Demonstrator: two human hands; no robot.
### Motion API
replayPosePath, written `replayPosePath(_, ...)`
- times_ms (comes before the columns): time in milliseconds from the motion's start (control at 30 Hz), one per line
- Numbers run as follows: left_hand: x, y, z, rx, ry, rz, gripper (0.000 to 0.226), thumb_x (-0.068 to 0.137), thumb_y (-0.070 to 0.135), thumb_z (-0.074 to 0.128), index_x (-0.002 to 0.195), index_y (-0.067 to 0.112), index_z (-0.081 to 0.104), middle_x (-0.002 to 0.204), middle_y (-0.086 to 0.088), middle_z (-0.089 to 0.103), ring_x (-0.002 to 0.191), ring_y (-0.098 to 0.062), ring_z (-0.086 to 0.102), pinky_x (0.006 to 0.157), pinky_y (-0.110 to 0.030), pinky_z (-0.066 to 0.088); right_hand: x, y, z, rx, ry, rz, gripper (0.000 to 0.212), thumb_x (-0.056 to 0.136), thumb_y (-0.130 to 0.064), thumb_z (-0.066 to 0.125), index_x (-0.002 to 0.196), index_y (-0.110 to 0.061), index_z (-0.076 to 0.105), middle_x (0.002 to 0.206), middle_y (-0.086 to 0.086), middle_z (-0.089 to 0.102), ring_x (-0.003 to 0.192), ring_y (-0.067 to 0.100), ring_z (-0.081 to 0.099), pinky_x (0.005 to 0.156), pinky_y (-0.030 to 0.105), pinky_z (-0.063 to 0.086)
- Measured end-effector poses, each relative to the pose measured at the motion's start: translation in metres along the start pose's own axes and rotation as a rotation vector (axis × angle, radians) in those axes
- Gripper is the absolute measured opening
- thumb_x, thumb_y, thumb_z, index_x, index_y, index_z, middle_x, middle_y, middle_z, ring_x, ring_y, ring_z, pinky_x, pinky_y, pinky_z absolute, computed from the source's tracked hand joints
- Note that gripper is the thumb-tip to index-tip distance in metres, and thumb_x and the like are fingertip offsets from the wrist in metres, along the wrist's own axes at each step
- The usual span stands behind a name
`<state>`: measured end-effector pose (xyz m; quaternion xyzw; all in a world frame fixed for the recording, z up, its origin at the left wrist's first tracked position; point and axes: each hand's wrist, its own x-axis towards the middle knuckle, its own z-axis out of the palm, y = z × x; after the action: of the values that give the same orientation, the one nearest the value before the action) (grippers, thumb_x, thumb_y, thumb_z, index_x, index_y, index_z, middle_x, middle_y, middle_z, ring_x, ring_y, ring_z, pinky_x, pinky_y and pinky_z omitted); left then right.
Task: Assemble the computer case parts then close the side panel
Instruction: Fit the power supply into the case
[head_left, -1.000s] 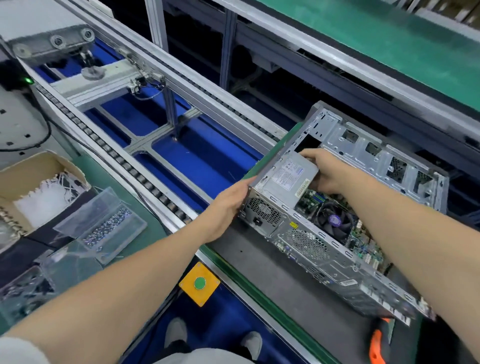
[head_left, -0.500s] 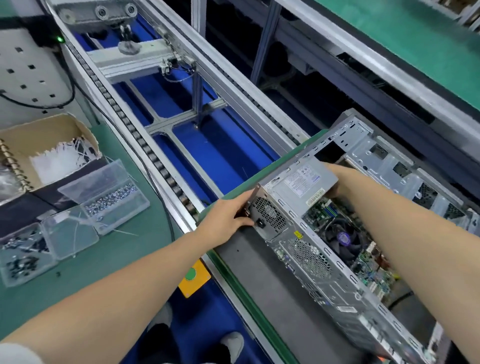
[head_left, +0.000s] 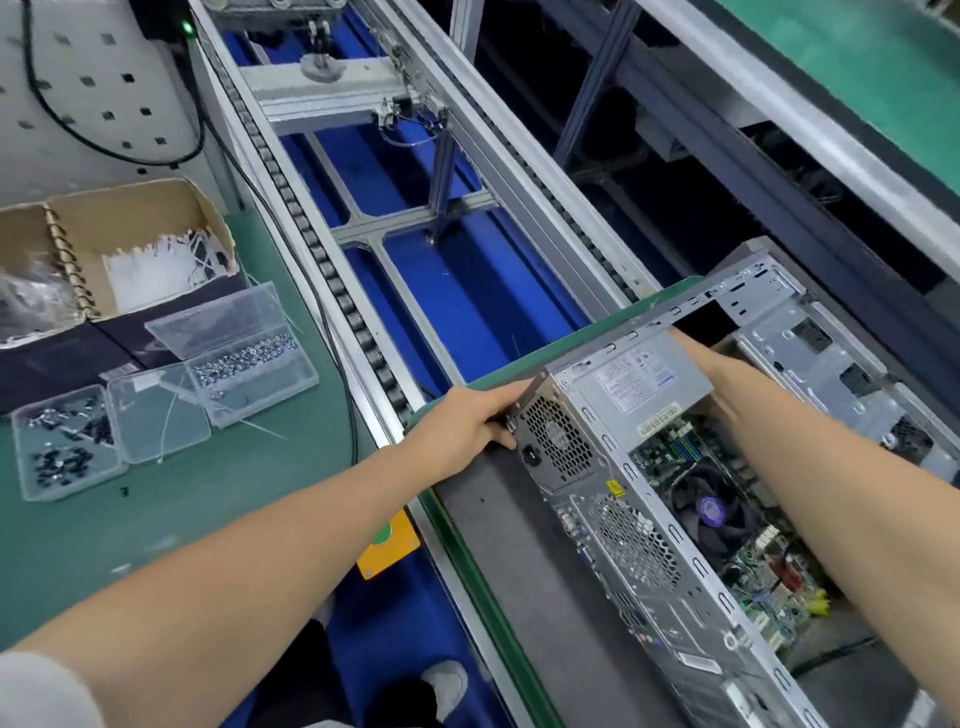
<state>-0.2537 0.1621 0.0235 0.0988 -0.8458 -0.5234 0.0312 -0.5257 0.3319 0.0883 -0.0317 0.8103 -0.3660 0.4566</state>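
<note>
- The left hand (head_left: 465, 422) grips the far-left rear corner of the computer case (head_left: 670, 566), its fingers curled round the metal edge just beside the power supply's fan grille (head_left: 558, 441).
- The right hand (head_left: 724, 371) reaches into the case against the far end of the power supply (head_left: 641, 382). Its fingers are hidden behind that unit, so I cannot tell how far they are closed or whether they hold it.
- The power supply sits in the far-left corner of the case, label side up, with its grille in the rear panel.
- The case lies on its side with the open side up, and the right forearm crosses over the opening.
- Inside, the motherboard (head_left: 763, 587) shows, with the CPU fan (head_left: 709, 512) near the power supply.
- The case rests on a grey pallet (head_left: 524, 561) with a green edge, on the conveyor line (head_left: 332, 270).
- Near the pallet's left edge is a yellow plate with a green button (head_left: 388, 540).
- On the green bench (head_left: 182, 519) to the left stand clear plastic boxes of screws (head_left: 244, 358).
- Beyond them is a cardboard box (head_left: 130, 223) with white cable ties in it.
</note>
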Motion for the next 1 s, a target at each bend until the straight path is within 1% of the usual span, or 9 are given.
replayPosePath(133, 0.000, -0.001, 0.002, -0.086, 0.034, -0.045, 0.072, 0.089, -0.019, 0.048, 0.136, 0.034, 0.064, 0.089, 0.030, 0.070, 0.075, -0.006, 0.073, 0.082, -0.003, 0.042, 0.002, -0.001, 0.003, 0.044, 0.079, 0.012, 0.044, 0.110, -0.031, 0.046, 0.070, -0.019, 0.061, 0.062, 0.001, 0.059, 0.042, 0.012, 0.061, 0.042, 0.022, 0.049)
replayPosePath(267, 0.000, -0.004, 0.001, -0.124, 0.029, -0.075, 0.076, 0.086, -0.020, 0.051, 0.133, 0.038, 0.065, 0.087, 0.030, 0.072, 0.076, -0.006, 0.073, 0.088, -0.006, 0.045, -0.007, 0.004, 0.005, 0.122, 0.016, 0.006, 0.065, 0.104, -0.031, 0.048, 0.041, -0.021, 0.063, 0.054, -0.005, 0.059, 0.044, 0.011, 0.061, 0.041, 0.019, 0.047)
replayPosePath(467, 0.015, 0.018, -0.037, 0.047, -0.222, 0.003, 0.061, 0.075, 0.014, 0.087, 0.123, 0.043, 0.065, 0.095, 0.039, 0.069, 0.095, 0.011, 0.067, 0.090, -0.015, 0.053, -0.055, 0.003, 0.009, 0.255, -0.100, -0.017, 0.026, 0.090, -0.043, 0.069, 0.080, -0.024, 0.083, 0.088, 0.002, 0.077, 0.076, 0.020, 0.075, 0.060, 0.030, 0.059)
replayPosePath(567, 0.025, 0.048, -0.059, 0.005, -0.412, -0.038, 0.082, 0.072, 0.015, 0.066, 0.145, 0.046, 0.042, 0.094, 0.030, 0.067, 0.079, 0.006, 0.062, 0.071, -0.019, 0.051, -0.070, 0.015, 0.018, 0.374, -0.010, -0.048, 0.029, 0.096, -0.041, 0.063, 0.083, -0.022, 0.080, 0.085, 0.001, 0.073, 0.076, 0.020, 0.070, 0.063, 0.031, 0.053)
replayPosePath(633, 0.036, 0.068, -0.062, -0.238, -0.395, -0.098, 0.089, 0.064, 0.009, 0.049, 0.148, 0.037, 0.046, 0.126, 0.011, 0.066, 0.103, -0.010, 0.063, 0.078, -0.033, 0.049, -0.079, 0.021, 0.023, 0.473, 0.102, -0.076, 0.028, 0.096, -0.044, 0.062, 0.094, -0.018, 0.072, 0.084, 0.002, 0.069, 0.082, 0.024, 0.064, 0.074, 0.036, 0.048)
replayPosePath(700, 0.047, 0.089, -0.061, -0.390, -0.372, -0.137, 0.095, 0.058, 0.003, 0.037, 0.141, 0.046, 0.052, 0.149, -0.005, 0.052, 0.127, -0.028, 0.056, 0.082, -0.044, 0.039, -0.090, 0.023, 0.026, 0.511, 0.206, -0.098, 0.031, 0.094, -0.047, 0.064, 0.093, -0.016, 0.064, 0.081, 0.003, 0.065, 0.079, 0.026, 0.060, 0.077, 0.038, 0.047)
replayPosePath(800, 0.058, 0.115, -0.055, -0.420, -0.384, -0.180, 0.083, 0.076, -0.003, 0.036, 0.141, 0.048, 0.052, 0.150, -0.005, 0.047, 0.120, -0.033, 0.052, 0.090, -0.044, 0.032, -0.104, 0.028, 0.034, 0.454, 0.275, -0.173, 0.033, 0.091, -0.047, 0.070, 0.097, -0.015, 0.071, 0.087, 0.004, 0.075, 0.084, 0.027, 0.069, 0.079, 0.039, 0.054)
replayPosePath(933, 0.062, 0.136, -0.042, -0.105, -0.418, -0.024, 0.042, 0.108, 0.047, 0.033, 0.149, 0.056, 0.035, 0.160, 0.013, 0.037, 0.136, -0.016, 0.044, 0.113, -0.041, 0.036, -0.112, 0.030, 0.050, 0.431, 0.400, -0.183, 0.042, 0.092, -0.056, 0.068, 0.109, -0.019, 0.078, 0.103, 0.001, 0.081, 0.104, 0.026, 0.071, 0.090, 0.039, 0.050)
replayPosePath(1000, 0.064, 0.138, -0.036, 0.020, -0.362, 0.015, 0.043, 0.109, 0.052, 0.025, 0.152, 0.053, 0.032, 0.159, 0.009, 0.041, 0.134, -0.025, 0.051, 0.097, -0.032, 0.042, -0.116, 0.028, 0.056, 0.409, 0.446, -0.177, 0.046, 0.093, -0.061, 0.064, 0.111, -0.021, 0.079, 0.112, -0.001, 0.079, 0.114, 0.023, 0.066, 0.105, 0.043, 0.041)
